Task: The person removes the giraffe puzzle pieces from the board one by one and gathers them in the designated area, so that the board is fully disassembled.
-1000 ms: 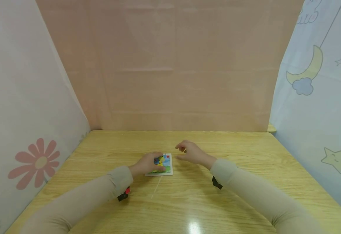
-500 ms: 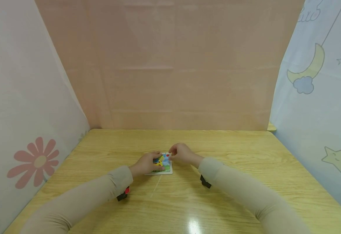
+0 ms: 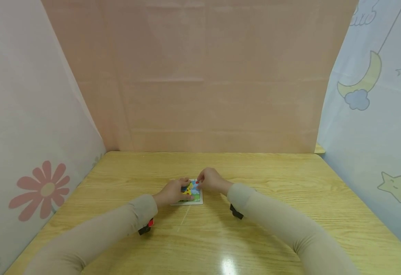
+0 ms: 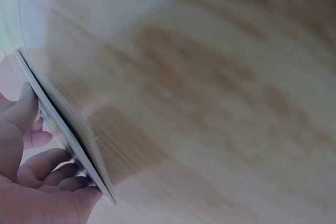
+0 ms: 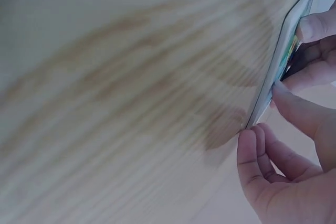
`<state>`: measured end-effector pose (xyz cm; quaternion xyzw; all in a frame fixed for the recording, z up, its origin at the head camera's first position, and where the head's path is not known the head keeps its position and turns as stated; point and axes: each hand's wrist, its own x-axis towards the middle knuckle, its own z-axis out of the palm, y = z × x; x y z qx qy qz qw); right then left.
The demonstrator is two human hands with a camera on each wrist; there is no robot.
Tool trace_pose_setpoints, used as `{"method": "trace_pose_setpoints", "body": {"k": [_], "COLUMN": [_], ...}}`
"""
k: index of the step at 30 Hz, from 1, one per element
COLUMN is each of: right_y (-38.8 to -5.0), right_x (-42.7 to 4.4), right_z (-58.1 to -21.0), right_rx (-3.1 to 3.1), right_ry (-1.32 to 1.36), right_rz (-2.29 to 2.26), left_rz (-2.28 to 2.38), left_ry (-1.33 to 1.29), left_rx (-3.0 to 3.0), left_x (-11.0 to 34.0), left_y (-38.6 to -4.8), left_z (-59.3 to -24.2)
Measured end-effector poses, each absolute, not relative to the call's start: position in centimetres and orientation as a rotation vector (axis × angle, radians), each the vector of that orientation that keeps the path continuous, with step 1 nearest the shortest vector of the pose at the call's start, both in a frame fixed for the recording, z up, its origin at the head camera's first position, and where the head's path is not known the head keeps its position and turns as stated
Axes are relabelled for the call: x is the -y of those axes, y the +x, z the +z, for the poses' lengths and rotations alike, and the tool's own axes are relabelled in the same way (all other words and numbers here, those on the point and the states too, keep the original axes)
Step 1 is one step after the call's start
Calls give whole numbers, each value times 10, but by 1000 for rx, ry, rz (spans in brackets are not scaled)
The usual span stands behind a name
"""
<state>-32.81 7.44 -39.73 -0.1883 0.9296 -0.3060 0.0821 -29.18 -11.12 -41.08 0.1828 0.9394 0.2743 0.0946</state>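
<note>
A small flat picture board point(image 3: 195, 197) with a white rim lies on the table, showing a yellow giraffe over green and blue. My left hand point(image 3: 171, 192) holds it from the left, thumb and fingers over its face with part of the giraffe between them. In the left wrist view, that hand's fingers point(image 4: 50, 166) are bent against the board. At the upper right corner my right hand point(image 3: 211, 180) grips the edge. Its thumb point(image 5: 294, 103) touches the face while its curled fingers point(image 5: 252, 156) meet the corner. Fingers hide parts of the picture.
The wooden table point(image 3: 272, 175) extends around both hands. A plain tan sheet point(image 3: 200, 76) hangs behind its back edge. Printed cloth walls stand on both sides, with a flower on the left point(image 3: 25, 114) one and a moon and star on the right point(image 3: 365, 152) one.
My right hand has moved left from beside the board onto its upper right corner, and its fingers have closed there. My left hand has stayed on the board.
</note>
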Motion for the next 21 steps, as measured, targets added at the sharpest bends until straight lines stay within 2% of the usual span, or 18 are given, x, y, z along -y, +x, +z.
{"method": "trace_pose_setpoints", "body": {"k": [21], "right_y": [-324], "right_x": [-69], "right_z": [-393], "right_rx": [-2826], "right_ry": [-396], "right_rz": [-936], "left_rz": [911], "left_ry": [572], "left_rx": [-2736], "left_x": [114], "left_y": [-293], "left_z": [-413]}}
